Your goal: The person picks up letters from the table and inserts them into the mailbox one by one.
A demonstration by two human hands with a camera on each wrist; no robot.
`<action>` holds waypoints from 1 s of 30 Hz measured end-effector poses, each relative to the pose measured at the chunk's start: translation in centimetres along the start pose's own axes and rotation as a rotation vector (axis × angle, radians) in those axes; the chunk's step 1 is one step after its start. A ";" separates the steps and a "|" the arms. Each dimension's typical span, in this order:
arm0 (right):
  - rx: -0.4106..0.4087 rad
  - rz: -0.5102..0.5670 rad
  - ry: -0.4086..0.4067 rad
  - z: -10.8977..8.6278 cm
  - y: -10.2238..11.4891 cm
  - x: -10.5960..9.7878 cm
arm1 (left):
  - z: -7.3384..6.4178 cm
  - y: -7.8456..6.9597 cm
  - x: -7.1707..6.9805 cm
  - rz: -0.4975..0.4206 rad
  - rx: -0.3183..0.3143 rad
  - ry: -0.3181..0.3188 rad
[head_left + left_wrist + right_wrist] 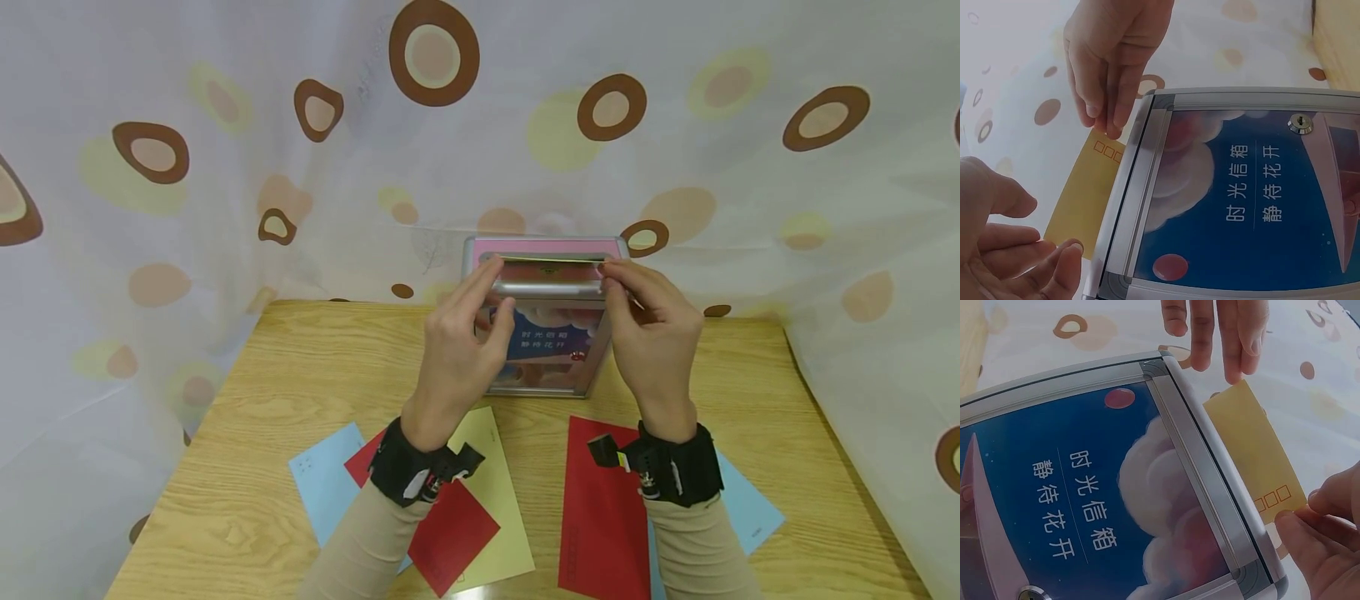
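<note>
A metal-framed letter box [543,337] with a blue, cloud-printed front and white characters stands at the table's back. From the slot in its top a yellow envelope [1082,194] sticks up, its lower part hidden inside the box. My right hand [654,333] pinches one upper corner of the envelope between thumb and fingertips, beside the red printed squares. At the opposite end, my left hand [461,354] has its fingers extended with fingertips right at the envelope's edge, thumb held apart. Both hands are above the box top.
On the wooden table [232,500] in front lie a light blue envelope [326,487], a red one [453,537] and a yellow one [498,500], overlapping at left. Another red envelope [603,508] and light blue envelope [750,504] lie at right. Patterned cloth [480,167] hangs behind.
</note>
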State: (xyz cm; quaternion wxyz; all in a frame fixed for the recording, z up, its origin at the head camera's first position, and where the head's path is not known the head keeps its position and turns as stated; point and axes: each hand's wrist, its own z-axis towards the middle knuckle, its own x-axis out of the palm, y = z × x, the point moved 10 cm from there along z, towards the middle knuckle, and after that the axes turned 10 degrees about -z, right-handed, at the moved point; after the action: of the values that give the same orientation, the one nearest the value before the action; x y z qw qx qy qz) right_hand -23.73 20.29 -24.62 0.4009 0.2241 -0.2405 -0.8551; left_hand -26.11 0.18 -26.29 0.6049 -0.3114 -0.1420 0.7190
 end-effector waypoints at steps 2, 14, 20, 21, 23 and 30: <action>0.001 -0.005 0.003 -0.1 -0.8 0.1 | 0.0 0.1 0.0 -0.002 -0.007 0.002; 0.031 -0.020 0.009 -0.4 -2.0 0.2 | -0.1 0.3 0.4 -0.011 -0.024 0.013; 0.042 -0.009 0.015 -0.3 -0.3 0.0 | -0.2 0.4 0.5 -0.010 -0.035 0.016; 0.043 -0.005 0.016 -0.2 -0.2 0.0 | -0.1 0.5 0.5 -0.009 -0.037 0.018; 0.044 0.004 0.020 -0.2 -0.1 0.1 | -0.1 0.5 0.6 -0.013 -0.041 0.024; 0.032 -0.060 0.039 -0.3 0.0 0.1 | -0.2 0.7 0.9 -0.021 -0.050 0.054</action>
State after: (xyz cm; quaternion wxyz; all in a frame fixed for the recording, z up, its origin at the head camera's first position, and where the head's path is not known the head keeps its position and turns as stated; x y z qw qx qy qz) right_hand -23.67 20.15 -24.87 0.3759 0.2541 -0.2394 -0.8584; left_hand -26.57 0.86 -27.11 0.6081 -0.3443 -0.1468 0.7001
